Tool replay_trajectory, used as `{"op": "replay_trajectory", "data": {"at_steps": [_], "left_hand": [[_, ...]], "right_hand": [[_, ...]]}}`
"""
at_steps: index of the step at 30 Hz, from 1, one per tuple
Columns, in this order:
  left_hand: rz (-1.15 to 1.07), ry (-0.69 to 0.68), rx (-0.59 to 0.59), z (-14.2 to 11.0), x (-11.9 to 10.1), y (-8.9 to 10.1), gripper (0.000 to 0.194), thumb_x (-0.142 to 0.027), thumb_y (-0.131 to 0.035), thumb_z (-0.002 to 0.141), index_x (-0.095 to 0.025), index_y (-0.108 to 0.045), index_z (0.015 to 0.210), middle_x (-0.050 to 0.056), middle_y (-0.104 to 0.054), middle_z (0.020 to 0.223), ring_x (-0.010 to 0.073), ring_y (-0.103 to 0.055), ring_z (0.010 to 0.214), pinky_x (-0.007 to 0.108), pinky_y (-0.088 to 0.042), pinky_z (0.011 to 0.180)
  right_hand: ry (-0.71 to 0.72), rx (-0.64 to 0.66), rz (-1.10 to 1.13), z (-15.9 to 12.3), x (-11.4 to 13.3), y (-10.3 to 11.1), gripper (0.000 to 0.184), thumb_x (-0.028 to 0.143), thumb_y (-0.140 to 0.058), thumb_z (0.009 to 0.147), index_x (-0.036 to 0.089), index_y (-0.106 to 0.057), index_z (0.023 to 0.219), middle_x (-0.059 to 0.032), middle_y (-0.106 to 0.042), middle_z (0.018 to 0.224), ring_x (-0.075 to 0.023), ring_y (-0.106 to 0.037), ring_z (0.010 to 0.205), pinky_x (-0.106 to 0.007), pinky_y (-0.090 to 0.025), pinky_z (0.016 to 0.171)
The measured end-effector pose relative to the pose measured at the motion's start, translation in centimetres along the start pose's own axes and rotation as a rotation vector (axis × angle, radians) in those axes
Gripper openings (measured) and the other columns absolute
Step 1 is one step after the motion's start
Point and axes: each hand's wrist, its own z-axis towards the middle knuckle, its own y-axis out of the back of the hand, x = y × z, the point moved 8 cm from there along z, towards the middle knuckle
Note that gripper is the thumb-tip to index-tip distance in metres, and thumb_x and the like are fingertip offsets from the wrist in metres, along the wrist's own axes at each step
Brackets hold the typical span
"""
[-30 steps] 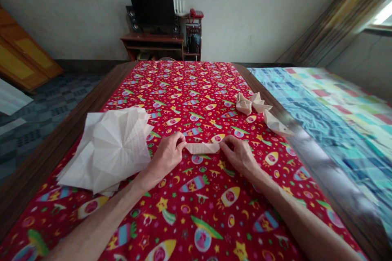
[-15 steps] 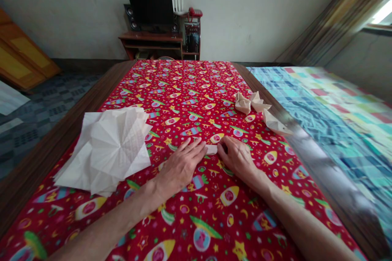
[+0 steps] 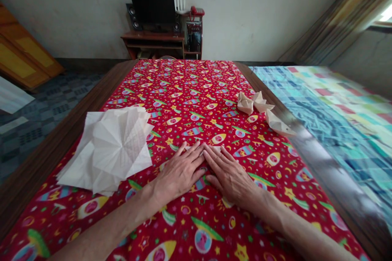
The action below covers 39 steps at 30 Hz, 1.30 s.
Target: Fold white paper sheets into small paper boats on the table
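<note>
A narrow folded strip of white paper [image 3: 218, 148] lies on the red patterned cloth, mostly covered by my fingers. My left hand [image 3: 180, 168] rests flat over its left part, fingers stretched out. Over the right part lies my right hand [image 3: 229, 174], also flat, its fingertips meeting those of the left. To the left sits a stack of creased white paper sheets [image 3: 121, 147]. Several small folded paper shapes [image 3: 277, 124] stand near the cloth's right edge.
The red cloth [image 3: 199, 220] covers a dark wooden table [image 3: 101, 81]. At the far wall a desk [image 3: 153, 36] carries a black monitor [image 3: 153, 8] and speakers, with a red telephone [image 3: 197, 11] beside. A bed with blue checked covers [image 3: 284, 89] adjoins on the right.
Both hands held the strip's ends by pinching; first the left flattened onto it and moved right, then the right opened and moved left, pressing flat beside it.
</note>
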Motion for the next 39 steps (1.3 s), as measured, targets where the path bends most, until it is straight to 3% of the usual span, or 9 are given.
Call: {"op": "replay_trajectory", "data": {"at_steps": [3, 8, 16, 20, 22, 27, 32, 37, 39], "left_hand": [[0.026, -0.016, -0.008, -0.6, 0.2, 0.1, 0.047, -0.033, -0.038, 0.097, -0.019, -0.036, 0.141, 0.005, -0.032, 0.150, 0.0208, -0.028, 0.139, 0.044, -0.022, 0.114], [0.034, 0.041, -0.022, -1.7, 1.1, 0.8, 0.041, -0.028, -0.036, 0.098, -0.023, -0.041, 0.139, 0.001, -0.040, 0.146, 0.0175, -0.032, 0.137, 0.042, -0.022, 0.115], [0.064, 0.069, -0.067, -3.0, 2.2, 1.4, 0.040, -0.022, -0.040, 0.096, -0.022, -0.045, 0.136, 0.003, -0.043, 0.144, 0.0209, -0.038, 0.134, 0.047, -0.030, 0.110], [-0.058, 0.086, -0.220, -2.0, 3.6, 2.1, 0.027, -0.023, -0.045, 0.094, -0.020, -0.065, 0.112, 0.005, -0.062, 0.124, 0.0196, -0.054, 0.118, 0.038, -0.042, 0.101], [-0.115, 0.098, -0.269, -1.0, 4.2, 2.4, 0.025, -0.023, -0.049, 0.093, -0.018, -0.066, 0.110, 0.006, -0.067, 0.112, 0.0192, -0.059, 0.106, 0.035, -0.047, 0.095], [-0.149, 0.167, -0.255, 1.1, 4.8, 2.2, 0.034, -0.018, -0.060, 0.085, -0.018, -0.061, 0.118, 0.007, -0.064, 0.104, 0.0215, -0.059, 0.096, 0.036, -0.050, 0.086], [-0.337, 0.180, -0.283, 1.8, 5.5, 2.1, 0.021, -0.012, -0.061, 0.080, -0.019, -0.067, 0.099, 0.004, -0.064, 0.095, 0.0189, -0.061, 0.091, 0.032, -0.050, 0.084], [-0.630, 0.353, -0.542, 1.9, 7.8, 2.5, 0.044, -0.024, -0.057, 0.084, -0.018, -0.048, 0.126, 0.008, -0.058, 0.108, 0.0188, -0.061, 0.095, 0.035, -0.051, 0.085], [-0.829, 0.448, -0.530, 2.0, 7.9, 1.6, 0.052, -0.035, -0.052, 0.088, -0.016, -0.036, 0.134, 0.009, -0.057, 0.108, 0.0185, -0.063, 0.091, 0.034, -0.054, 0.080]], "right_hand": [[-0.016, 0.056, 0.004, -0.6, -0.4, -0.4, 0.062, 0.040, -0.041, 0.096, 0.008, -0.024, 0.147, -0.0128, -0.028, 0.151, -0.0251, -0.022, 0.140, -0.047, -0.029, 0.112], [-0.034, 0.086, -0.020, -1.6, -1.6, -0.1, 0.058, 0.035, -0.040, 0.096, 0.013, -0.023, 0.148, -0.0091, -0.034, 0.148, -0.0233, -0.026, 0.139, -0.047, -0.027, 0.114], [-0.079, -0.053, -0.093, -2.7, -1.9, 1.4, 0.043, 0.029, -0.041, 0.096, 0.014, -0.046, 0.136, -0.0120, -0.050, 0.137, -0.0245, -0.045, 0.128, -0.048, -0.032, 0.109], [-0.097, -0.151, -0.056, -1.2, -2.4, 2.1, 0.027, 0.025, -0.044, 0.095, 0.016, -0.063, 0.112, -0.0110, -0.066, 0.116, -0.0226, -0.059, 0.111, -0.041, -0.042, 0.098], [-0.111, -0.153, -0.043, 0.1, -3.0, 2.1, 0.021, 0.026, -0.047, 0.094, 0.017, -0.066, 0.097, -0.0099, -0.070, 0.100, -0.0222, -0.062, 0.096, -0.039, -0.046, 0.086], [-0.172, -0.159, 0.021, 2.3, -5.0, 1.7, 0.024, 0.030, -0.061, 0.085, 0.019, -0.060, 0.107, -0.0116, -0.064, 0.104, -0.0245, -0.057, 0.098, -0.036, -0.046, 0.081], [-0.189, -0.109, 0.276, 2.7, -5.5, 0.8, 0.010, 0.028, -0.054, 0.089, 0.020, -0.057, 0.090, -0.0034, -0.060, 0.082, -0.0138, -0.054, 0.069, -0.024, -0.039, 0.060], [-0.366, -0.200, 0.382, 2.6, -6.6, 1.2, 0.013, 0.028, -0.055, 0.088, 0.019, -0.054, 0.079, 0.0018, -0.056, 0.069, -0.0111, -0.048, 0.060, -0.023, -0.032, 0.055], [-0.390, -0.234, 0.367, 2.7, -6.5, 1.4, 0.011, 0.026, -0.055, 0.088, 0.019, -0.053, 0.079, 0.0019, -0.055, 0.068, -0.0113, -0.048, 0.060, -0.023, -0.032, 0.056]]}}
